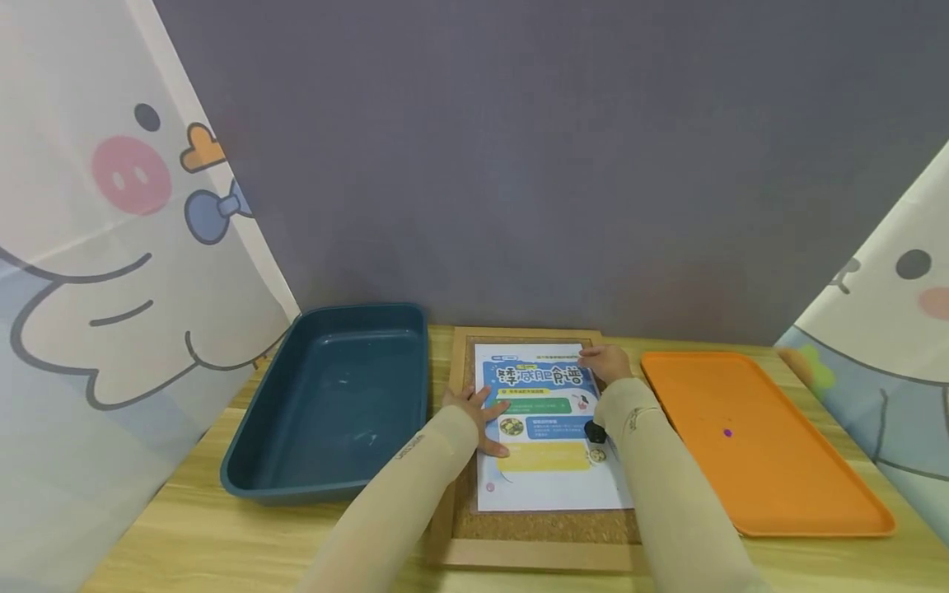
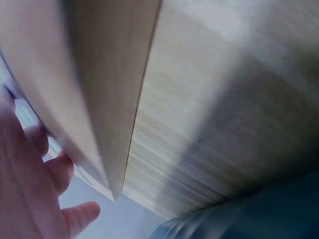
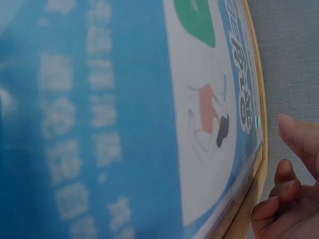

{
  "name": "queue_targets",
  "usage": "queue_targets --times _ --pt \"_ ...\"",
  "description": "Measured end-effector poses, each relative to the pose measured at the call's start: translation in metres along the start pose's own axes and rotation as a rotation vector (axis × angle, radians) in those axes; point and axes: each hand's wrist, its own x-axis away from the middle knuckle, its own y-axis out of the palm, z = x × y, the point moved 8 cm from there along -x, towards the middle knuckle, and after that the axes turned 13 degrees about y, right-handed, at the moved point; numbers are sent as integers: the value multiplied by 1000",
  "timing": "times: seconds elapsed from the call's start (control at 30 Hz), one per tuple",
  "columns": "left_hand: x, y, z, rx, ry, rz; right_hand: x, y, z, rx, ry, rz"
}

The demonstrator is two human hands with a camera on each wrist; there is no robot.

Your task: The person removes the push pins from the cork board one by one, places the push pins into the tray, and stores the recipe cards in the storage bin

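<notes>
A printed recipe poster [image 1: 541, 494] with blue, green and yellow blocks lies on a wood-framed cork board [image 1: 549, 527]. My left hand [image 1: 474, 416] rests on the poster's left edge, fingers spread. In the left wrist view its fingers [image 2: 60, 172] reach over the wooden frame [image 2: 112, 89]. At the poster's upper right corner is my right hand [image 1: 608, 362]. The right wrist view shows that hand [image 3: 294, 199] beside the frame, fingers loosely bent with nothing visible between them. A small green spot [image 3: 258, 122] shows near the poster's top edge, close to the fingertips.
Left of the board stands a deep dark-blue bin [image 1: 245, 461]. An orange tray [image 1: 801, 478] lies to the right, with a small purple piece [image 1: 727, 432] in it. A grey partition [image 1: 519, 165] rises behind, and printed cloth [image 1: 89, 329] hangs at both sides.
</notes>
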Motion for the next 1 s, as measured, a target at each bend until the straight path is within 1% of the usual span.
queue_targets --times 0.1,0.2,0.3,0.37,0.47,0.63,0.67,0.77,0.87,1.0 --pt "-1 -1 2 12 12 20 -2 -3 -2 37 -58 26" --pt "-1 0 2 21 14 36 -1 -2 -7 88 -136 62" --pt "2 5 0 25 -2 35 0 5 -10 106 -168 53" --pt "3 8 -1 21 -14 30 -1 9 -11 117 -171 39" --pt "3 9 0 15 -15 27 -1 10 -12 128 -161 36" --pt "0 6 3 13 -1 28 -2 6 -13 146 -134 55" --pt "0 5 3 13 0 30 -3 5 -12 135 -120 55" --pt "-1 3 3 6 -1 33 -4 4 -13 122 -113 59" --pt "-1 2 2 -3 -5 34 -8 6 -13 106 -107 56" --pt "-2 1 1 1 -7 45 -16 6 -13 116 -104 61"
